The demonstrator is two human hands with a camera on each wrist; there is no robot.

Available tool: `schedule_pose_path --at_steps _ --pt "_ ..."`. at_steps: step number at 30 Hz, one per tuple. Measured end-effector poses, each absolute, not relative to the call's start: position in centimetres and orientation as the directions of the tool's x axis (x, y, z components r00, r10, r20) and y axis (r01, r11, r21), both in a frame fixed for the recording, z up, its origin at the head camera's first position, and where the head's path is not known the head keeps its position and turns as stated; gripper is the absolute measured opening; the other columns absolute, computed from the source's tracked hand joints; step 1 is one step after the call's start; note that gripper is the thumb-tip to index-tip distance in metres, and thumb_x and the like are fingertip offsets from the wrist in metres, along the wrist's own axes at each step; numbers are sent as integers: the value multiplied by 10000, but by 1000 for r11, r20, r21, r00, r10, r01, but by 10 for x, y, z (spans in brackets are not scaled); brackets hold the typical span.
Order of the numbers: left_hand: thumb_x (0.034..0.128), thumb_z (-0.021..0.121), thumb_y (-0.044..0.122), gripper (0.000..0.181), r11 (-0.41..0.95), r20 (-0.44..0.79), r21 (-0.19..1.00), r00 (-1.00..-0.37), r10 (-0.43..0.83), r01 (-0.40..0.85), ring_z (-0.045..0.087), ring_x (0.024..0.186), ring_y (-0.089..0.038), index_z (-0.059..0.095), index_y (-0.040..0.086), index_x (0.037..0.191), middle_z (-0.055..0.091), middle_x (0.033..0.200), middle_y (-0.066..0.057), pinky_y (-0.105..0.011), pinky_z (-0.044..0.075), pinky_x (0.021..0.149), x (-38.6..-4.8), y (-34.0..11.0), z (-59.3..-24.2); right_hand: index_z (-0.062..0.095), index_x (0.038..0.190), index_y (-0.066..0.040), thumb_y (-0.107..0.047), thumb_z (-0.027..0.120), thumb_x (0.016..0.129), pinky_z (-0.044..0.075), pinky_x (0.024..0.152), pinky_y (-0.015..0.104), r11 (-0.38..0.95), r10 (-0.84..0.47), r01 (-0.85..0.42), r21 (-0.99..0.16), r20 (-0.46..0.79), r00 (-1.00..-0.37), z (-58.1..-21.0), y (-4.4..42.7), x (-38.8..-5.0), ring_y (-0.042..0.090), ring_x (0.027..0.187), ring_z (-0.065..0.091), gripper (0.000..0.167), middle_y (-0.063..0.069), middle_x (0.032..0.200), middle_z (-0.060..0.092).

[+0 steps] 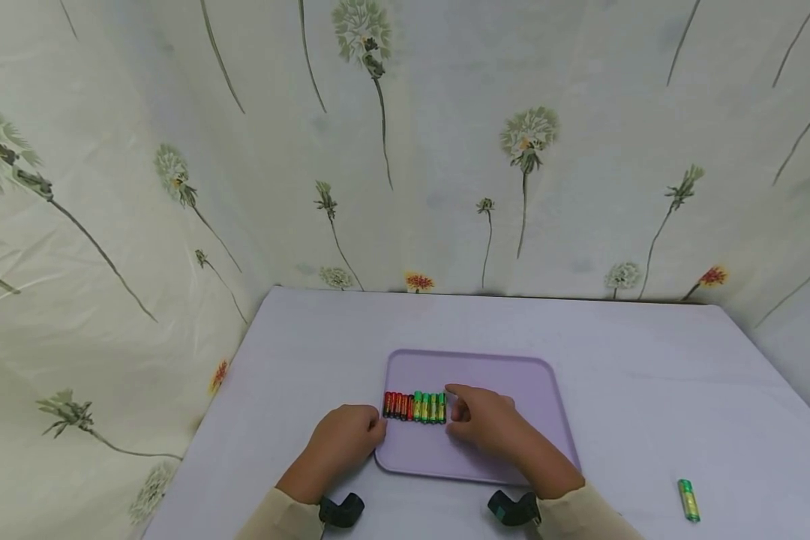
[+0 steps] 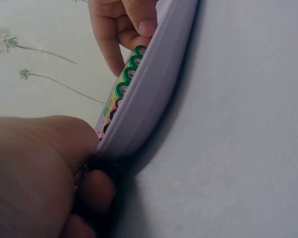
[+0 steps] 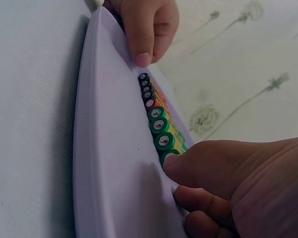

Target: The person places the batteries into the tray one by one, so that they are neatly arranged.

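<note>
A row of batteries lies side by side near the left edge of a lilac tray [image 1: 472, 457]. Thinner red-and-black batteries [image 1: 397, 406] make up its left part, thicker green ones [image 1: 425, 407] its right part. My left hand [image 1: 348, 433] grips the tray's left rim; in the left wrist view its thumb [image 2: 72, 136] lies over the edge and the fingers are curled below. At the row's right end my right hand [image 1: 484, 421] holds the last green battery [image 3: 169, 156] between thumb and index finger, the thumb on its near end.
Another green battery [image 1: 688, 500] lies on the white-covered table [image 1: 648, 397], right of the tray near the front. A flower-patterned sheet [image 1: 445, 150] hangs behind and to the left of the table. Dark wrist devices [image 1: 513, 510] sit below the hands.
</note>
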State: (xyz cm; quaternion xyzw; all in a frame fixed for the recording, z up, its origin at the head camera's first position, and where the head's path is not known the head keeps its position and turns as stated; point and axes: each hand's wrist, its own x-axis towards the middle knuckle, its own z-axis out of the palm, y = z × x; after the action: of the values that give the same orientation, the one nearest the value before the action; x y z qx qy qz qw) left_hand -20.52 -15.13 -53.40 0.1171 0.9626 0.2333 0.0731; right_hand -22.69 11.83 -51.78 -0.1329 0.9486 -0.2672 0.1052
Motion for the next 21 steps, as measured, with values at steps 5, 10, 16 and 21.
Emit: schedule_pose_path --at_steps 5,10,16,21 --pt "1022 592 355 394 863 -93 469 -962 257 185 405 566 -102 510 209 666 416 593 62 -298 326 545 -205 -151 -534 572 1487 -162 -230 834 867 363 953 565 830 -311 -204 -519 -129 -942 -514 123 -227 62 893 598 676 -179 905 652" --pt "1019 594 351 398 865 -85 464 -963 257 190 396 559 -100 500 210 659 408 588 66 -298 319 538 -205 -152 -534 567 1487 -173 -207 829 875 439 1014 517 817 -314 -212 -536 -105 -944 -505 136 -229 122 1030 620 667 -91 1043 676" --pt "1020 595 345 399 864 -75 465 -963 258 195 395 557 -96 499 210 657 406 586 70 -295 319 537 -205 -152 -532 565 1478 -129 -218 805 908 519 913 441 789 -334 -232 -569 -80 -939 -488 163 -235 198 1086 622 625 9 1156 682" --pt "1020 595 344 398 859 -81 474 -961 264 196 393 559 -99 495 209 659 402 588 69 -298 320 540 -205 -151 -533 573 1461 -83 -233 772 936 519 862 430 793 -313 -248 -556 -23 -950 -479 197 -235 233 1096 620 581 63 1198 676"
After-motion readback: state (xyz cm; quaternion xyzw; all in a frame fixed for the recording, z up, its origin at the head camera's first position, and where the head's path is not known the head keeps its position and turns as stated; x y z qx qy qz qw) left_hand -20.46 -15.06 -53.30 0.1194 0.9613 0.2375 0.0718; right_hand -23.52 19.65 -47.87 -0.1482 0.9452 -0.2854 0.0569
